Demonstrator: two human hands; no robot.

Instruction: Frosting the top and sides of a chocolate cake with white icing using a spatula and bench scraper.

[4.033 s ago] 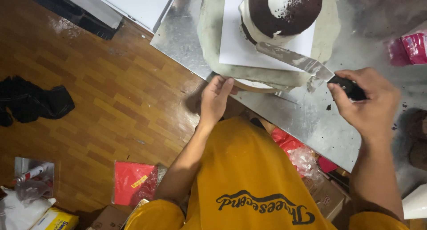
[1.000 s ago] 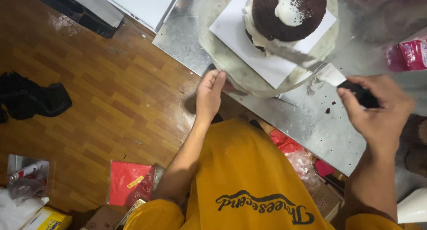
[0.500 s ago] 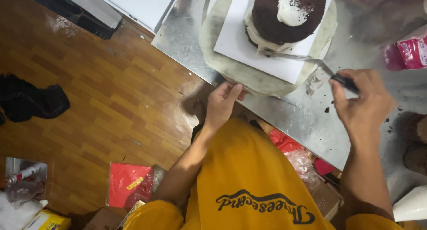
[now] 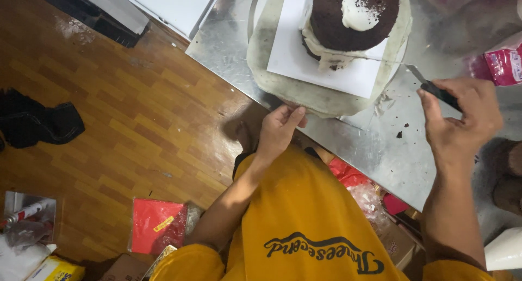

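A round chocolate cake (image 4: 348,14) with a blob of white cream on top sits on a white square board (image 4: 326,69) on a round turntable (image 4: 272,63). My right hand (image 4: 462,123) grips the black handle of a long palette knife (image 4: 413,71); its blade lies flat against the cake's creamy lower side. My left hand (image 4: 277,131) rests with its fingers on the turntable's near edge.
The turntable stands on a steel table (image 4: 380,145) with dark crumbs. A pink packet (image 4: 503,63) lies at the right edge. Below the table is wooden floor with a black cloth (image 4: 38,123), a red packet (image 4: 155,226) and boxes.
The turntable and cake have rotated, the board's corners shifting. My left hand slid along the rim. The knife blade moved from below the cake up against its side.
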